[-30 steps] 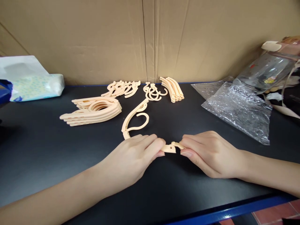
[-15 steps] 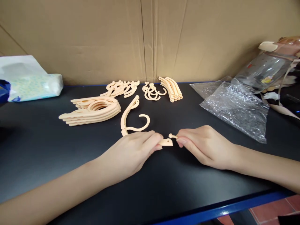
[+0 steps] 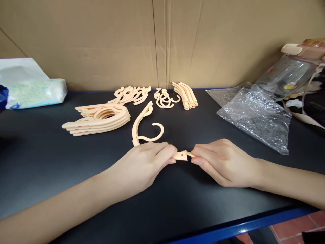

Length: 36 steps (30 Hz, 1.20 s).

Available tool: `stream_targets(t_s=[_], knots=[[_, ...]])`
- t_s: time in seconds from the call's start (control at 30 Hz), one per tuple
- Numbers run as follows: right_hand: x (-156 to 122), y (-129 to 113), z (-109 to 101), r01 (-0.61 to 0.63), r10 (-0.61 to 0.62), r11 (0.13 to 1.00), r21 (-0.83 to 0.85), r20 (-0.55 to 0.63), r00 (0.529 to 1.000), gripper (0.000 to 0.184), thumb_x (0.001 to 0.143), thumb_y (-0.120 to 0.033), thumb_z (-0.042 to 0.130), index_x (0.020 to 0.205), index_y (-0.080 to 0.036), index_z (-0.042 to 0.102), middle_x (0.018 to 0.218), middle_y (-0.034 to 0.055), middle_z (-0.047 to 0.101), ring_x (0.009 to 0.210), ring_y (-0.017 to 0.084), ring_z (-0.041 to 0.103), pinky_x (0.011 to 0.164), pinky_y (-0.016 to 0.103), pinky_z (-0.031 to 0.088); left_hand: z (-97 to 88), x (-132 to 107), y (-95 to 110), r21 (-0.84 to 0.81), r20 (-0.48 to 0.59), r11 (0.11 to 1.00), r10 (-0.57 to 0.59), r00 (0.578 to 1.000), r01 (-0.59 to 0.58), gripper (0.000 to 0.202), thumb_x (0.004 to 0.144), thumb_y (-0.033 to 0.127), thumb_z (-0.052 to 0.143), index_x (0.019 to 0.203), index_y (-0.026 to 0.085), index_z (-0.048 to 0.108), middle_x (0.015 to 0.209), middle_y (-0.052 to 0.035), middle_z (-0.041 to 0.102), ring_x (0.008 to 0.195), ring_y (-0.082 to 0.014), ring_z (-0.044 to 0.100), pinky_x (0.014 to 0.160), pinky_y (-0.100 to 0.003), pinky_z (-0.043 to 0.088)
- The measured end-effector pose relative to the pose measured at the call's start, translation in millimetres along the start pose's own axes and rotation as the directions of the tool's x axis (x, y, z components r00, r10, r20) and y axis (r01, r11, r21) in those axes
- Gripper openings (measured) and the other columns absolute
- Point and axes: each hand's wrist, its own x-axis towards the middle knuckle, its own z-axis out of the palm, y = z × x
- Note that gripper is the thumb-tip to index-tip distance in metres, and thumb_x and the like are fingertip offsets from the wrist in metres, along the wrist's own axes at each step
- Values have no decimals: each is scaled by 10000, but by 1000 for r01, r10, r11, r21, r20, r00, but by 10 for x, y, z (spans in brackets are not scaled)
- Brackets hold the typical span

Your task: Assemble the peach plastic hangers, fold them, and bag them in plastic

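My left hand point(image 3: 148, 164): one, lower centre, fingers closed around one cream hanger point(image 3: 136, 128) lying mid-frame.
My right hand point(image 3: 224, 164): one, right of centre, fingertips pinched on one slim cream piece point(image 3: 190, 154), its tip at the hanger's end; whether they touch, I can't tell.
Hanger stack point(image 3: 111, 124): one, left of centre, too overlapped for me to count layers.
Tissue pack point(image 3: 38, 93): one, upper left.
Bottle point(image 3: 281, 76): one, upper right.
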Motion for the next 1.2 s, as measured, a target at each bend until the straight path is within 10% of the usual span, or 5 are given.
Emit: stream_targets(t_s=[0.5,1.2], knots=[[-20,-28,7,172,-209,911,-375,-60,976,430,1025,-341,388,654,-186,540,545,-18,486,461,143,417,465,287,317,14,-8,-31,57,46,998,23,999,-26,287,1055,227,307,930,159,556,771,9,600,662,-146,569,603,-266,405],[-10,-58,16,221,-268,861,-458,-39,963,366,1000,-357,469,686,-183,538,554,-26,478,478,143,411,479,309,280,8,1,-23,66,80,997,26,996,-31,331,1055,241,297,904,151,577,778,-8,600,666,-164,559,612,-293,406]])
